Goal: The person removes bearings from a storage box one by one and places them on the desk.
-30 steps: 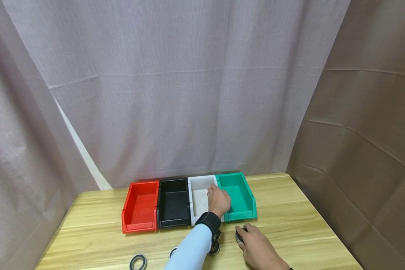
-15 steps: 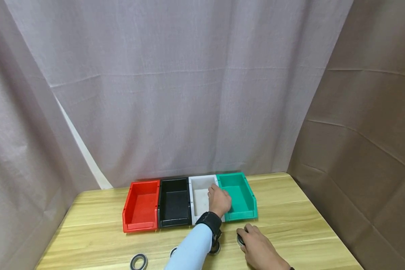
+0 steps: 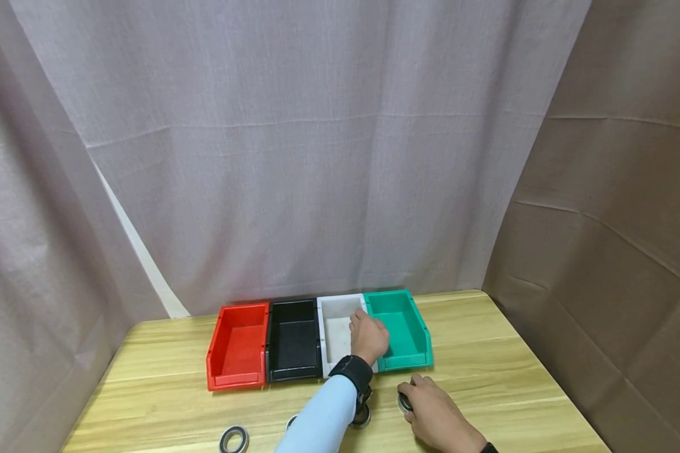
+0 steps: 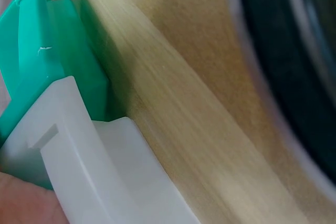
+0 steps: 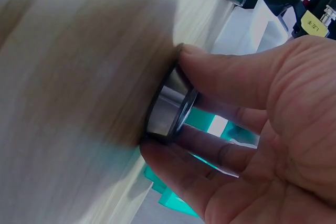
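Note:
My left hand (image 3: 369, 338) grips the side wall where the white bin (image 3: 335, 340) meets the green bin (image 3: 398, 330); its fingertips are mostly hidden. A bit of that hand (image 4: 29, 203) shows against the white wall in the left wrist view. In front of the green bin, my right hand (image 3: 439, 415) pinches a ball bearing (image 3: 405, 402) at the tabletop. The right wrist view shows thumb and fingertips on opposite edges of this bearing (image 5: 170, 103). Another bearing (image 3: 361, 416) lies beside my left wrist, and appears large and close (image 4: 294, 77) in the left wrist view.
A black bin (image 3: 293, 340) and a red bin (image 3: 239, 346) continue the row leftward. One bearing (image 3: 234, 439) lies near the front of the wooden table (image 3: 164, 402); another (image 3: 291, 421) is partly behind my left sleeve. Grey curtains (image 3: 294, 157) hang behind the table.

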{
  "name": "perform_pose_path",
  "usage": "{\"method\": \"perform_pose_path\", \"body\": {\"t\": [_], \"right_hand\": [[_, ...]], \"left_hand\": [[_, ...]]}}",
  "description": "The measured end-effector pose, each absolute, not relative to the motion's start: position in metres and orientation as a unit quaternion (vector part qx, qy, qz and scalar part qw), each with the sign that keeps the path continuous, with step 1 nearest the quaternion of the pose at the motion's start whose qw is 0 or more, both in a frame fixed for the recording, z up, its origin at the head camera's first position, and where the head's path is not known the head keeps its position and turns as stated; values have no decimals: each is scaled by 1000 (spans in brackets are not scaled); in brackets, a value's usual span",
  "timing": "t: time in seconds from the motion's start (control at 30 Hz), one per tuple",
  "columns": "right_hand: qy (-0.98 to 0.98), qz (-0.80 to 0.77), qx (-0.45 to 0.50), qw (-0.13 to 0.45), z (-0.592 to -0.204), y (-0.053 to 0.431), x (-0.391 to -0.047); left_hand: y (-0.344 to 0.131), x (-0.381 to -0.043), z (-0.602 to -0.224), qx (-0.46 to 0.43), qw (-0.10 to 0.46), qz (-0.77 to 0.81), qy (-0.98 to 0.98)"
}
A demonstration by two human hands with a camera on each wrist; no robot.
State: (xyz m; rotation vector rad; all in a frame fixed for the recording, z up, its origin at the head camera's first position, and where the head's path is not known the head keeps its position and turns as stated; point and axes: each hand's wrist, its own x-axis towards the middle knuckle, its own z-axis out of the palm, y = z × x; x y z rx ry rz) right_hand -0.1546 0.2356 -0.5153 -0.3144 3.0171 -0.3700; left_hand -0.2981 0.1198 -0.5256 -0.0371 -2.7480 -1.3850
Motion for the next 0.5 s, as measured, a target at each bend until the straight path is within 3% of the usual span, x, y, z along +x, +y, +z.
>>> {"method": "perform_pose_path", "body": {"t": [0.33,0.5], "right_hand": [[984,-136,-111,28,-516,230,-161],[982,-148,-119,-3,-512,225,-157]], "left_hand": [[112,-302,-525,7,44,-428,-903],[101,-299,-517,-7,1,-428,-904]]}}
